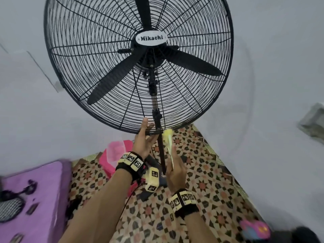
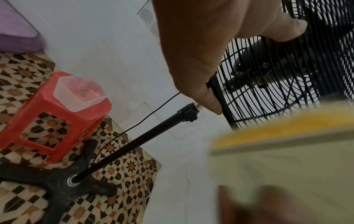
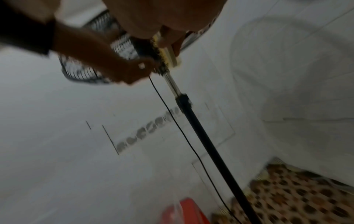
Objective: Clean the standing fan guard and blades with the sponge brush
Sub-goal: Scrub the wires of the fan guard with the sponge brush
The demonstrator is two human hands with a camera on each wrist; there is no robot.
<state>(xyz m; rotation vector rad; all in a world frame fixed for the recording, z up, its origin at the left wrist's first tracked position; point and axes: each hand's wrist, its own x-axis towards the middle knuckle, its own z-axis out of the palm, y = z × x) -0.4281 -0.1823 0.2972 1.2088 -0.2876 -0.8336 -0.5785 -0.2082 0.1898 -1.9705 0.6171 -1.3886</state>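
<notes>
**Steadying the guard for a pass along its bottom rim**

Forearms with black wristbands and tag blocks fill the lower part of the head view, reaching up toward the fan. At about 6 o'clock on the big round black wire fan guard (image 1: 138, 67), the left hand (image 1: 144, 140) pinches the rim: the thumb lies up the front wires while the curled fingers hook behind the edge, as the left wrist view confirms. Just beside it, toward 5 o'clock of the rim, the right hand (image 1: 175, 172) is wrapped round the pale handle of the yellow sponge brush (image 1: 167, 135), whose soft head sits at the rim, right of the black stand pole (image 1: 161, 151); contact is likely but motion blur hides it.

Three black blades (image 1: 192, 64) sit behind the wires, untouched by the brush for now.

To do this step well, I judge the left grip should stay firm so the tilted head does not swing away under the brush. Strokes should probably follow the ring wires, then run outward along the radial spokes, with light pressure so the sponge does not snag. Shifting the holding hand round the rim clockwise, section by section, would keep the brush close to the support. A red plastic stool (image 1: 114, 155) carrying a clear tub stands near 7 o'clock of the base, on the patterned floor mat (image 1: 201, 181).
</notes>
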